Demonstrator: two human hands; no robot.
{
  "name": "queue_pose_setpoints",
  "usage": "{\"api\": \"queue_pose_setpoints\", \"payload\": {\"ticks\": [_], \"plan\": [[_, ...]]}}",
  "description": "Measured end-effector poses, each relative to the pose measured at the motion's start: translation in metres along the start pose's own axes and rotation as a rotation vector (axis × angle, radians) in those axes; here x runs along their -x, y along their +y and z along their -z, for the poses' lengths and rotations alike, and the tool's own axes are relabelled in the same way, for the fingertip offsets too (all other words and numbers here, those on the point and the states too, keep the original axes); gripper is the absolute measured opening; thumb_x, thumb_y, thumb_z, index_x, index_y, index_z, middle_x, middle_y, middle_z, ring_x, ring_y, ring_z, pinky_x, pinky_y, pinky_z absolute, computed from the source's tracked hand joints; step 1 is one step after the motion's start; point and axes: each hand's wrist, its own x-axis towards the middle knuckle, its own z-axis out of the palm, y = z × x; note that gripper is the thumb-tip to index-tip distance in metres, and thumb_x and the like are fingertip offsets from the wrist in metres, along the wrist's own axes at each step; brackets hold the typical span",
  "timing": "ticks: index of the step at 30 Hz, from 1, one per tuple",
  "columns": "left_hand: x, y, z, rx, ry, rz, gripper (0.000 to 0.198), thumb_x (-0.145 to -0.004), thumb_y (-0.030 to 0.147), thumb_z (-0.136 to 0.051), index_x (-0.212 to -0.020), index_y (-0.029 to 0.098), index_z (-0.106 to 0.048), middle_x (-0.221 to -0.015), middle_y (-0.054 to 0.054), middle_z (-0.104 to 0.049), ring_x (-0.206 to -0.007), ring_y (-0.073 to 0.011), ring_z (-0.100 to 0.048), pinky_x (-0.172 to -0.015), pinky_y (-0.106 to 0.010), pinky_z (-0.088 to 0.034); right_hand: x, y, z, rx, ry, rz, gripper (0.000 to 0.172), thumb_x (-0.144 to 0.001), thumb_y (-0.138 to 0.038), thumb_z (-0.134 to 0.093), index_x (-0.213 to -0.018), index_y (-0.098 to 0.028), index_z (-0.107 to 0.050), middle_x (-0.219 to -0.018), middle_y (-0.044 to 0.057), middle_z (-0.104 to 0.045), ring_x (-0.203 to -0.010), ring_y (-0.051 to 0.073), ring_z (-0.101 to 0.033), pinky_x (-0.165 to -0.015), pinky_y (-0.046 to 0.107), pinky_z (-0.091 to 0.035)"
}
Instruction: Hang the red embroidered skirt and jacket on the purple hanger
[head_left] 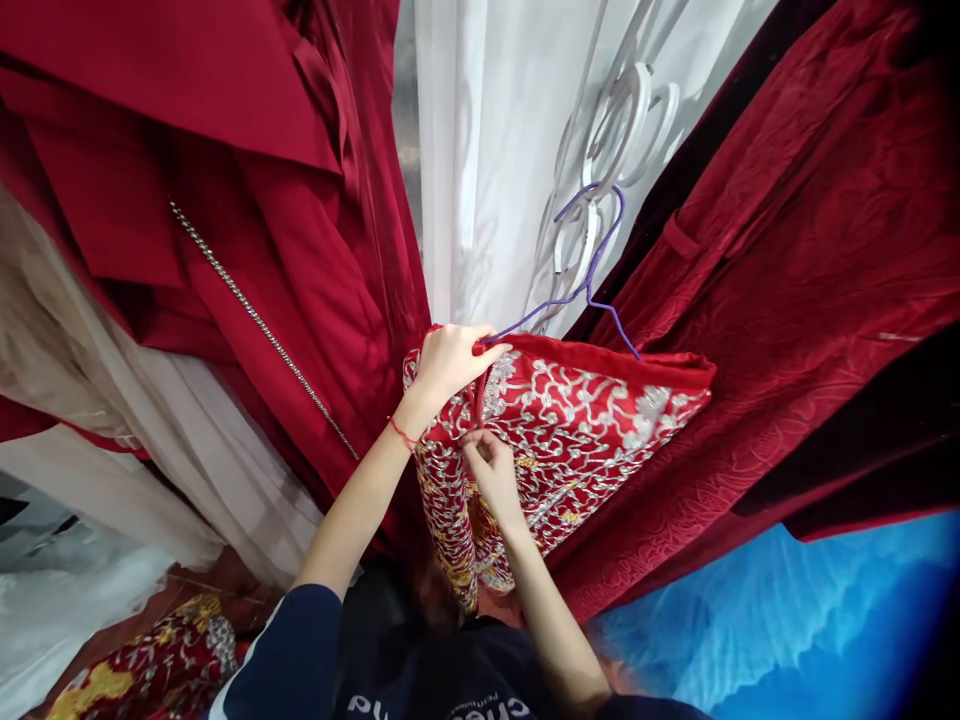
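A red skirt [577,400] with silver embroidery and some gold lower down hangs below a purple wire hanger [589,275]. Its plain red top band runs along the upper edge. My left hand [454,358] is closed on the left end of that band, thumb stretched along the edge near the hanger's left arm. Just below, my right hand [493,468] pinches the skirt's front at a narrow red strip [478,400]. The fingertips of both hands are partly hidden by fabric and by the hands themselves.
White metal scrollwork [619,120] carries the hanger's hook, before a white curtain [502,130]. Dark red gowns hang at left [247,200] and right [817,270]. Blue fabric [810,610] lies lower right. Another embroidered red cloth [165,660] lies lower left, near white tulle [67,570].
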Motion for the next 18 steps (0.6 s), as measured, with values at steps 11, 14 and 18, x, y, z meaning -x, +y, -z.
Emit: {"api": "queue_pose_setpoints", "payload": {"ticks": [11, 14, 18], "plan": [[0.133, -0.010, -0.058, 0.093, 0.789, 0.105, 0.019, -0.094, 0.032, -0.040, -0.103, 0.024, -0.054, -0.090, -0.009, -0.059, -0.090, -0.0248, -0.061, -0.082, -0.045, -0.050, -0.004, 0.020, 0.015, -0.050, -0.025, -0.020, 0.018, -0.082, -0.036, -0.059, -0.078, -0.019, -0.062, -0.071, 0.001, -0.063, -0.067, 0.016, -0.057, -0.069, 0.028, -0.046], [0.202, -0.014, -0.101, 0.187, 0.381, 0.145, 0.007, -0.086, 0.029, -0.055, -0.092, 0.025, -0.053, -0.086, -0.008, -0.060, -0.084, -0.0244, -0.063, -0.076, -0.039, -0.053, 0.000, 0.014, 0.010, -0.083, -0.061, -0.023, 0.016, -0.082, -0.035, -0.059, -0.079, -0.019, -0.063, -0.073, 0.001, -0.064, -0.068, 0.016, -0.057, -0.068, 0.027, -0.046], [0.225, -0.014, -0.128, 0.112, 0.197, 0.424, 0.023, -0.083, 0.041, -0.063, -0.097, 0.023, -0.056, -0.093, -0.011, -0.064, -0.089, -0.0262, -0.067, -0.078, -0.037, -0.055, 0.005, 0.010, 0.008, -0.090, -0.059, -0.030, 0.016, -0.081, -0.034, -0.061, -0.078, -0.019, -0.065, -0.072, 0.000, -0.063, -0.067, 0.015, -0.056, -0.068, 0.026, -0.046]]}}
